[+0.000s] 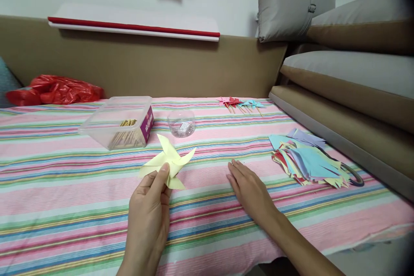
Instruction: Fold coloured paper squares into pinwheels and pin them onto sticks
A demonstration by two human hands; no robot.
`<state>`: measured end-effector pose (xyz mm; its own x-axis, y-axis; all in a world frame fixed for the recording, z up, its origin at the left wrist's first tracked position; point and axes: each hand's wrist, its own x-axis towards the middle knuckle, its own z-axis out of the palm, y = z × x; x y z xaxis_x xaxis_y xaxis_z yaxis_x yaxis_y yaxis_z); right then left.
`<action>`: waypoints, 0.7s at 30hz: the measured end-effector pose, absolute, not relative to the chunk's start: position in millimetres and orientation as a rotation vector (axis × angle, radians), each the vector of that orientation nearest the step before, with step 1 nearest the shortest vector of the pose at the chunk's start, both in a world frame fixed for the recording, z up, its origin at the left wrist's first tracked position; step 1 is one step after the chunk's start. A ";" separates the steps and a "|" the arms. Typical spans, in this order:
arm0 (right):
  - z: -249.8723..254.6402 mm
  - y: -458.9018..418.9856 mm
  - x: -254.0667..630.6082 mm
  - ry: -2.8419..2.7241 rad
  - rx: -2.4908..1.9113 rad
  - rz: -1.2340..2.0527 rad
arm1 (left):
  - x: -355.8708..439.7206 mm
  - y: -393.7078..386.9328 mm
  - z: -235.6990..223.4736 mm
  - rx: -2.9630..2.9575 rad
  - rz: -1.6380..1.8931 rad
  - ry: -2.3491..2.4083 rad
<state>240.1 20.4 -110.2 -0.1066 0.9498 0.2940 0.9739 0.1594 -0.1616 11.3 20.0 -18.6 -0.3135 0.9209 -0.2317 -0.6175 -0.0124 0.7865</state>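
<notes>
My left hand pinches a pale yellow paper pinwheel between thumb and fingers, holding it up over the striped cloth. The pinwheel's blades are folded in to its middle, and no stick shows on it. To the right, my right hand lies on the cloth with its fingers stretched out and nothing visible in it. Beyond the left hand stands a clear plastic box with thin wooden sticks in it. Beside that is a round clear tub with small bits at its bottom, too small to name.
Right of my right hand lies a pile of cut coloured paper, with a dark curved handle sticking out. Pink, red and blue pinwheels on sticks lie at the back. A red plastic bag and stacked cushions border the cloth.
</notes>
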 end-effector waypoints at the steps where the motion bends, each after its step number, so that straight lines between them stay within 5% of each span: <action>1: -107.7 21.1 240.6 -2.101 -1.851 -0.095 | 10.4 19.2 -18.4 0.417 1.624 1.008; 15: -63.9 18.2 238.6 -1.747 -1.801 0.041 | 8.3 8.7 -19.1 0.626 1.594 1.112; 21: 11.7 -21.7 183.1 -1.310 -1.273 0.771 | 8.5 2.0 -18.6 0.955 1.536 1.295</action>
